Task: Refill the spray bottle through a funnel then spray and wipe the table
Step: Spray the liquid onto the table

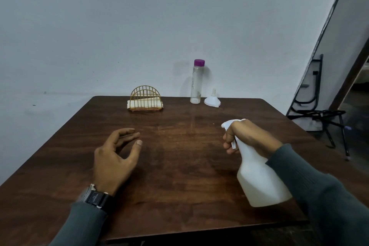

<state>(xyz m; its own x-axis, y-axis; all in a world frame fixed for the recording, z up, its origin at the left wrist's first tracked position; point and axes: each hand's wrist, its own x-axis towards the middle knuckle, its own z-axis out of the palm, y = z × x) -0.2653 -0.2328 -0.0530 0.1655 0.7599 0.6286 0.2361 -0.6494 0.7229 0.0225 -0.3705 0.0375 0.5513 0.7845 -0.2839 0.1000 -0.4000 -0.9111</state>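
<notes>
My right hand point(245, 135) grips the neck of a white spray bottle point(259, 177), fingers on its trigger, nozzle pointing left over the dark wooden table point(179, 165). The bottle is tilted and held above the table's right side. My left hand point(117, 155) hovers open over the left half of the table, holding nothing. At the far edge stands a clear bottle with a purple cap point(196, 83), capped and upright. A white funnel point(212, 99) lies upside down beside it on the right. A gold wire holder point(145, 98) with folded white napkins sits at the back centre.
A grey wall rises right behind the table's far edge. A black metal chair frame point(319, 109) stands on the floor to the right, near a dark doorway.
</notes>
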